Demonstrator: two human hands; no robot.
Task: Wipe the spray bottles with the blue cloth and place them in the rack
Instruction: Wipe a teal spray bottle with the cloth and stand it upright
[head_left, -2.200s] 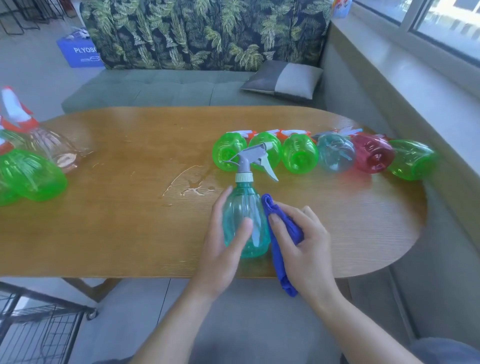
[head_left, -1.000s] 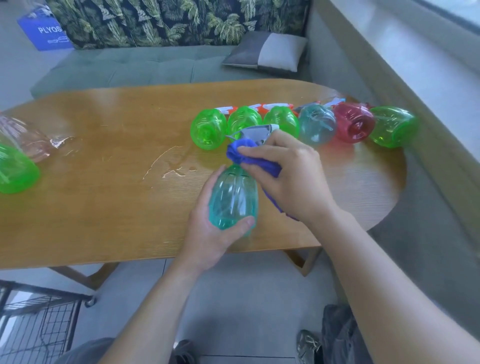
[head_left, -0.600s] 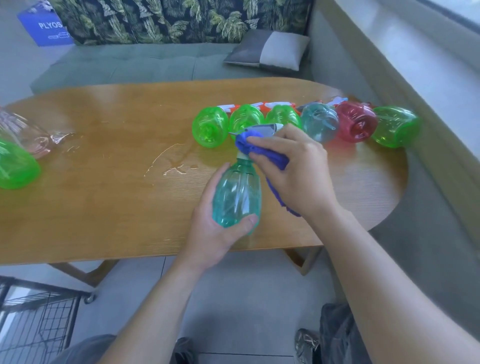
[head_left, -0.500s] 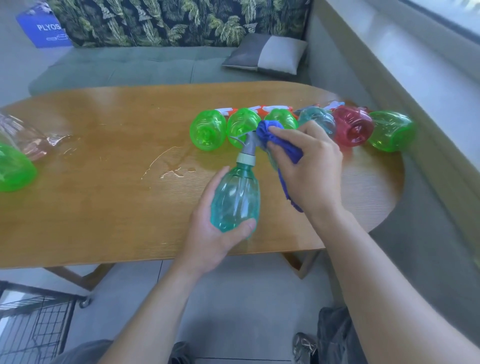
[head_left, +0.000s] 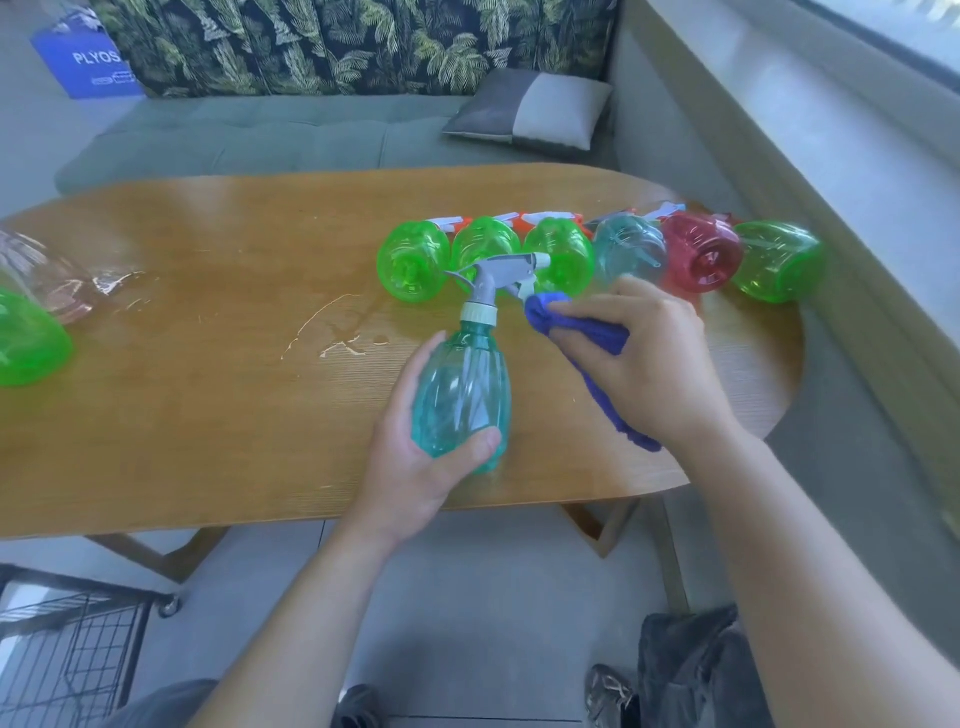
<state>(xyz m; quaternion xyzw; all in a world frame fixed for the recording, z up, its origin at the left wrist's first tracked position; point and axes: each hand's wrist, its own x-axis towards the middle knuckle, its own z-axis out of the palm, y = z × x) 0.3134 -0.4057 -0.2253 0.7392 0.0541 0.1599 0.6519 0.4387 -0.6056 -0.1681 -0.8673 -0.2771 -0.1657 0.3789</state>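
My left hand grips the lower body of a teal spray bottle with a grey trigger head, held upright over the wooden table. To the bottle's right, my right hand is closed on the bunched blue cloth, whose tip sits just beside the bottle's neck and below the nozzle. Behind them lies a row of several bottles on their sides: three green, one teal, one red, one more green. A black wire rack stands on the floor at lower left.
A green bottle and a clear pinkish bottle lie at the table's left edge. Spilled water streaks the table's middle. A sofa with a grey cushion runs behind the table, and a window ledge lines the right.
My right hand with the cloth has slid off the trigger head down to the right side of the bottle's neck. The grey head now shows fully. My left hand keeps its hold.
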